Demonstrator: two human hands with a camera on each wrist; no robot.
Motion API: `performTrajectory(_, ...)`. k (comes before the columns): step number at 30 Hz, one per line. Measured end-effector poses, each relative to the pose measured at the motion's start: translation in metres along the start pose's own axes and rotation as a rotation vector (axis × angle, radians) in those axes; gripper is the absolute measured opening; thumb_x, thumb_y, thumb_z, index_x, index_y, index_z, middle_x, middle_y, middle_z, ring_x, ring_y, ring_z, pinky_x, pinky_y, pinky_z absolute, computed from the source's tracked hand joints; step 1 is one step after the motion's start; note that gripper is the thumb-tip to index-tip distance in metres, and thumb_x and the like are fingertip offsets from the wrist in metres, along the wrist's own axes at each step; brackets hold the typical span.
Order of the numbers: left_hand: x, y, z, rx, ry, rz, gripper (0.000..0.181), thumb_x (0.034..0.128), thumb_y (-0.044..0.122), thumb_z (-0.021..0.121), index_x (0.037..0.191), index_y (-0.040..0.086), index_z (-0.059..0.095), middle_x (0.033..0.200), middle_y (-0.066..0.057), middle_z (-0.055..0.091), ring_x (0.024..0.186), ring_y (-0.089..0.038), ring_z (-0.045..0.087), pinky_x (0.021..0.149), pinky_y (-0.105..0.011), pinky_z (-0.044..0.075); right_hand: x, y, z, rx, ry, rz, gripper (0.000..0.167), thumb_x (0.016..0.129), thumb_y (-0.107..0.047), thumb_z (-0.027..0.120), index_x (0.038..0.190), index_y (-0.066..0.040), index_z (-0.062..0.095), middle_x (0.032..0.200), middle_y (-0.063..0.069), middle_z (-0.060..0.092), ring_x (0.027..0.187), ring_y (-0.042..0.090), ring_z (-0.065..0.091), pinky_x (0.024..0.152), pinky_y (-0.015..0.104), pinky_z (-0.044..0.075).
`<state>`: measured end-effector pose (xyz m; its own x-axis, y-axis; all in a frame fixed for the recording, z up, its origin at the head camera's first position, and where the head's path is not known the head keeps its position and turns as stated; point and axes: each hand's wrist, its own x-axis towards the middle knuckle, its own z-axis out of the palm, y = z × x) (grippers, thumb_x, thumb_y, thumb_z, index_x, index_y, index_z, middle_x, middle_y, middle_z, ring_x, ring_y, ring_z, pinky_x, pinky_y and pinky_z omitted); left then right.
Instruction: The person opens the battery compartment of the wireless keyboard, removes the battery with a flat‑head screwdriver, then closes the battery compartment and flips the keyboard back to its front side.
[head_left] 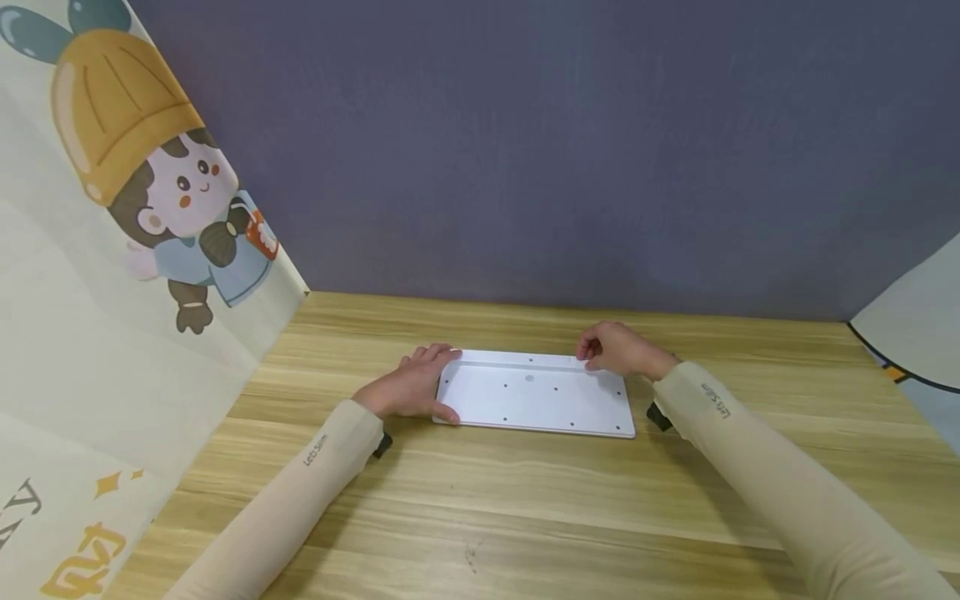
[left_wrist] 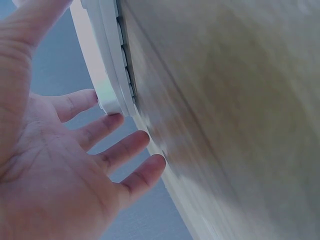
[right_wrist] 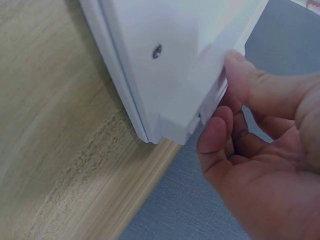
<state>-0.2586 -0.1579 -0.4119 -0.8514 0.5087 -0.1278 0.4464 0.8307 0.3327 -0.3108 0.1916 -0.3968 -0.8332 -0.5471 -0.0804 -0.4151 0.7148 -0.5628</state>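
Note:
A white keyboard [head_left: 536, 404] lies upside down on the wooden table, its underside with several small screws facing up. In the left wrist view, a row of key edges [left_wrist: 125, 62] shows beneath its body. My left hand [head_left: 414, 385] spans the keyboard's left end, thumb at the near corner and fingers spread at the far one. Only some of these fingertips touch it. At the far edge, toward the right, my right hand [head_left: 617, 348] pinches the raised rear ridge [right_wrist: 187, 112], thumb on top and curled fingers against its back face. Those fingers partly hide a slot there.
The wooden table [head_left: 450, 508] has its back edge against a dark blue-grey panel [head_left: 525, 150]. A pale wall covering with a cartoon figure [head_left: 187, 192] stands at left. Another pale printed panel [head_left: 918, 308] is at right.

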Motion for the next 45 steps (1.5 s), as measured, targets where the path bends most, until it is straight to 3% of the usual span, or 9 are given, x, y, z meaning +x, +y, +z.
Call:
performTrajectory(20, 0.0012, -0.0009, 0.0003, -0.003, 0.004, -0.005, 0.109, 0.0634, 0.053, 0.082, 0.147, 0.008, 0.029, 0.148, -0.015, 0.028, 0.132, -0.035, 0.026, 0.104, -0.06, 0.02, -0.0042, 0.0038, -0.0021, 0.008, 0.07, -0.057, 0.011, 0.084, 0.004, 0.067, 0.09, -0.006, 0.068, 0.084, 0.002, 0.062, 0.079, 0.018, 0.055, 0.07, 0.034, 0.047)
performTrajectory(31, 0.0012, -0.0005, 0.0007, -0.009, -0.001, 0.0, 0.109, 0.0635, 0.053, 0.082, 0.147, 0.008, 0.029, 0.148, -0.016, 0.027, 0.132, -0.036, 0.027, 0.103, -0.061, 0.021, -0.0032, 0.0075, -0.0045, 0.021, 0.079, -0.014, 0.015, 0.091, 0.002, 0.058, 0.088, -0.008, 0.069, 0.086, 0.003, 0.064, 0.077, 0.018, 0.055, 0.068, 0.034, 0.046)
performTrajectory(39, 0.0002, 0.0004, 0.0001, -0.013, 0.003, 0.007, 0.109, 0.0637, 0.053, 0.082, 0.147, 0.007, 0.029, 0.148, -0.016, 0.028, 0.132, -0.037, 0.028, 0.102, -0.063, 0.021, -0.0015, 0.0079, -0.0053, 0.019, 0.038, -0.005, 0.01, 0.092, -0.002, 0.058, 0.093, -0.005, 0.067, 0.086, 0.004, 0.062, 0.072, 0.017, 0.052, 0.062, 0.032, 0.044)
performTrajectory(45, 0.0002, 0.0006, 0.0, -0.018, -0.005, -0.001, 0.109, 0.0642, 0.053, 0.081, 0.148, 0.008, 0.028, 0.149, -0.016, 0.026, 0.133, -0.037, 0.026, 0.103, -0.063, 0.02, 0.0012, 0.0089, -0.0077, 0.028, 0.09, -0.003, 0.01, 0.092, -0.001, 0.057, 0.093, -0.002, 0.067, 0.085, 0.006, 0.062, 0.073, 0.019, 0.051, 0.062, 0.032, 0.043)
